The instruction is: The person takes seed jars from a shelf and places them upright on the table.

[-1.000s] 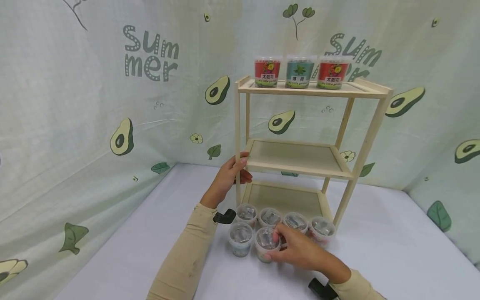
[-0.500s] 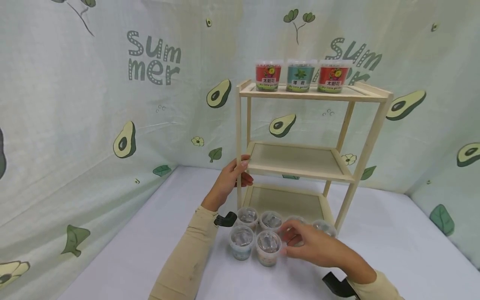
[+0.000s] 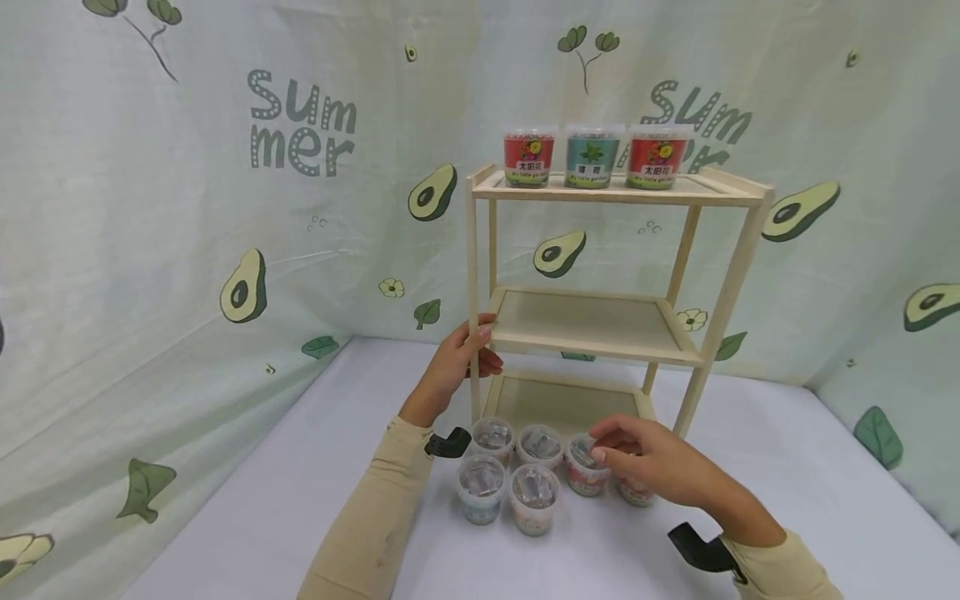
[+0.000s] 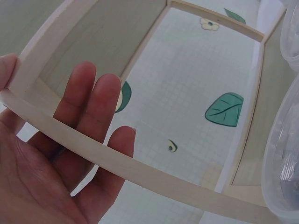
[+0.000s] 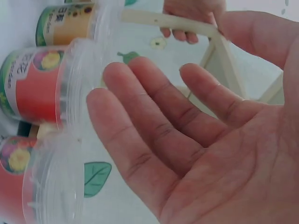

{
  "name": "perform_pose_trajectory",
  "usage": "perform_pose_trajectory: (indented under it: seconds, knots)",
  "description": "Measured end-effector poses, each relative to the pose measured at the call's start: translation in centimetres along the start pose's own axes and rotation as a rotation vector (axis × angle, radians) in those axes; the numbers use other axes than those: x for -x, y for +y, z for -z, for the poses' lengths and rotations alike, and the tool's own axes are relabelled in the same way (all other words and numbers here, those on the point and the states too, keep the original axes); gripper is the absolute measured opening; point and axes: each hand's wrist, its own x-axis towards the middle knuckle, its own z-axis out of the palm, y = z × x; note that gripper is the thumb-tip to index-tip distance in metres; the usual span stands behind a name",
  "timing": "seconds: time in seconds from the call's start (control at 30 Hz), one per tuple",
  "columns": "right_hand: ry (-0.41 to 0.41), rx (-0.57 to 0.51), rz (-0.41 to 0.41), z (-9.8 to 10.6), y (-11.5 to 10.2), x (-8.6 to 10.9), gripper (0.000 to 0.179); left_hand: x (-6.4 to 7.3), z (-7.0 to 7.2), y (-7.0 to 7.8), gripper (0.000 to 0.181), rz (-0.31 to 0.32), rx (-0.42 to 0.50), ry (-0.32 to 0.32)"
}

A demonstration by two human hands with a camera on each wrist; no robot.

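Observation:
My left hand (image 3: pixel 448 362) grips the left front post of a wooden shelf rack (image 3: pixel 600 346). In the left wrist view, its fingers (image 4: pixel 98 102) reach behind the post (image 4: pixel 140 172) and the thumb is at the far left edge. My right hand (image 3: pixel 660 462) hovers over the right end of a group of lidded plastic planter cups. It partly hides a red-labelled cup (image 3: pixel 636 493), beside another red one (image 3: pixel 585 475). The right wrist view has its fingers (image 5: pixel 131 126) loosely extended and holding nothing, close to red-labelled cups (image 5: pixel 39 88) and an orange-labelled one (image 5: pixel 70 21).
Two cups stand in front, one bluish (image 3: pixel 481 500) and one pale (image 3: pixel 534 504); others line up behind them before the rack. On the top shelf (image 3: pixel 615 197) are a red cup (image 3: pixel 528 158), a teal cup (image 3: pixel 591 158) and another red cup (image 3: pixel 657 158). A printed cloth (image 3: pixel 337 233) surrounds the table.
My right hand has let go of the pale front cup and moved right and a little away, over the cups at the right end. My left hand keeps its grip on the post.

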Motion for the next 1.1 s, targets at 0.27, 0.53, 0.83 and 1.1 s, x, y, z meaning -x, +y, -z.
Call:
perform_pose_trajectory:
  seconds: [0.27, 0.53, 0.83, 1.1]
  knots:
    - [0.018, -0.108, -0.012, 1.2, 0.6, 0.1, 0.037, 0.1, 0.0, 0.0, 0.046, -0.006, 0.000, -0.004]
    - [0.054, -0.147, -0.010, 2.2, 0.8, 0.4, 0.035, 0.0, 0.0, -0.1, 0.044, -0.006, 0.002, -0.003]
    - [0.069, -0.167, 0.017, 3.3, 1.4, 0.9, 0.033, 0.2, 0.1, -0.1, 0.045, 0.000, 0.000, -0.010]
    - [0.183, -0.148, -0.017, 4.7, 1.4, 1.5, 0.032, 0.0, 0.1, -0.1, 0.045, 0.000, 0.004, -0.010]
